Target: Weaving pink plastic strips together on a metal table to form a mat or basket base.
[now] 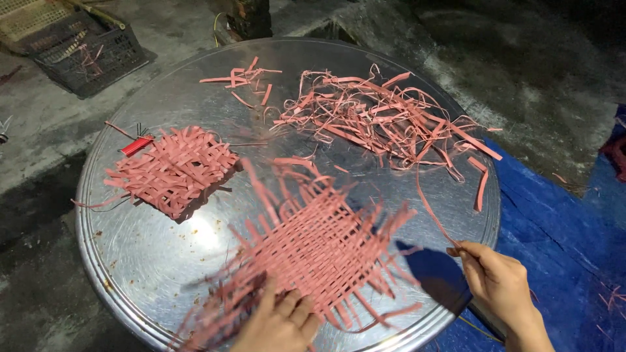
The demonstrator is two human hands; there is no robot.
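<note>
Under my left hand (pixel 280 319) lies a half-woven mat (pixel 313 251) of flat pink strips, crossed over and under in a loose grid. It lies flat on the round metal table (pixel 150 261), near the edge closest to me, turned at a slant. Its middle is tightly plaited; all around, loose strip ends stick out, some curling upward. My left fingers press on its near edge. My right hand (pixel 499 283) pinches one long pink strip (pixel 430 208), which rises in a thin curve away from the mat's right side.
</note>
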